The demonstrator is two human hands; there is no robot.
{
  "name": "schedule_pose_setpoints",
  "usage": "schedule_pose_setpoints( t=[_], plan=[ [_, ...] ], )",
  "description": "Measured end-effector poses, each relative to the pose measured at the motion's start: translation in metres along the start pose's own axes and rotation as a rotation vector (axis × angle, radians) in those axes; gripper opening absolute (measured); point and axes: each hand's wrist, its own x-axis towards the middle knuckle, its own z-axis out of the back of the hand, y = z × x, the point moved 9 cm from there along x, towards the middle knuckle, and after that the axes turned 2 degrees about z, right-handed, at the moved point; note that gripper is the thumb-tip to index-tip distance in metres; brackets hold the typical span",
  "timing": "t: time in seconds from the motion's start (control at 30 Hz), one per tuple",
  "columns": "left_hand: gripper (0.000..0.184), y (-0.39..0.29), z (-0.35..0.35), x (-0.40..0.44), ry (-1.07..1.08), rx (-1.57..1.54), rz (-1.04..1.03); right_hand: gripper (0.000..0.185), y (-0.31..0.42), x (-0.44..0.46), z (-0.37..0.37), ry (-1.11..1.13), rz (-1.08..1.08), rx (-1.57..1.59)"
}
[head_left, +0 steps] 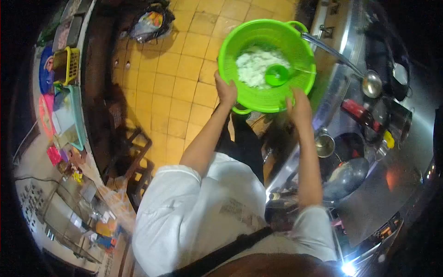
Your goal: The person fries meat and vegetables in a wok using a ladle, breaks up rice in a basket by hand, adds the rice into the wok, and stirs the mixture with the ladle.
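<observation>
At one o'clock, the green basket (264,99) holds loose white pieces (251,67) and a small green container (277,75). My left hand (226,93) grips its rim at the basket's eight o'clock; my right hand (300,110) meets it at five, though I can't tell whether those fingers grip. Best hold it level, clear of the ladle (372,84) at two o'clock.
</observation>
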Motion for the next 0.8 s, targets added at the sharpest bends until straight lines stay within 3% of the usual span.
schedule_pose_setpoints(
  t=[0.1,0.17,0.23,0.27,0.3,0.37,0.4,0.5,0.53,0.57,0.63,0.67,0.77,0.8],
  plan=[
    [0.051,0.003,0.004,0.0,0.003,0.002,0.04,0.044,-0.039,0.082,-0.085,0.068,-0.027,-0.246],
    [0.061,0.0,-0.006,-0.001,0.158,-0.076,0.043,0.046,-0.063,0.104,-0.121,0.119,-0.057,-0.323],
    [0.063,0.002,-0.01,-0.001,0.173,-0.104,0.041,0.047,-0.079,0.105,-0.153,0.379,-0.182,-0.404],
    [0.059,-0.004,-0.006,-0.003,0.119,-0.071,-0.014,0.033,-0.086,0.103,-0.158,0.388,-0.26,-0.389],
    [0.055,-0.009,-0.003,-0.005,0.065,-0.04,-0.07,0.033,-0.092,0.104,-0.162,0.395,-0.262,-0.398],
    [0.056,-0.001,-0.009,-0.008,0.112,-0.018,-0.026,0.038,-0.096,0.106,-0.199,0.684,-0.122,-0.208],
    [0.056,-0.003,-0.009,-0.009,0.119,-0.058,-0.037,0.034,-0.098,0.115,-0.204,0.711,-0.194,-0.053],
    [0.056,-0.001,-0.009,-0.009,0.125,-0.113,-0.001,0.03,-0.084,0.159,-0.19,0.619,-0.112,-0.093],
    [0.058,-0.002,-0.01,-0.009,0.145,-0.137,0.028,0.027,-0.085,0.17,-0.181,0.425,-0.183,-0.132],
    [0.06,0.0,-0.012,-0.009,0.166,-0.159,0.055,0.027,-0.079,0.172,-0.19,0.432,-0.183,-0.126],
    [0.061,0.004,-0.014,-0.009,0.159,-0.118,0.033,0.027,-0.053,0.177,-0.181,0.297,-0.058,-0.419],
    [0.061,0.006,-0.015,-0.009,0.149,-0.112,0.026,0.036,-0.071,0.178,-0.203,0.3,-0.058,-0.461],
    [0.061,0.005,-0.013,-0.011,0.157,-0.159,0.063,0.041,-0.082,0.173,-0.207,0.414,-0.251,-0.263],
    [0.057,0.004,-0.011,-0.011,0.098,-0.103,0.012,0.039,-0.083,0.173,-0.201,0.285,-0.151,-0.204]
  ],
)
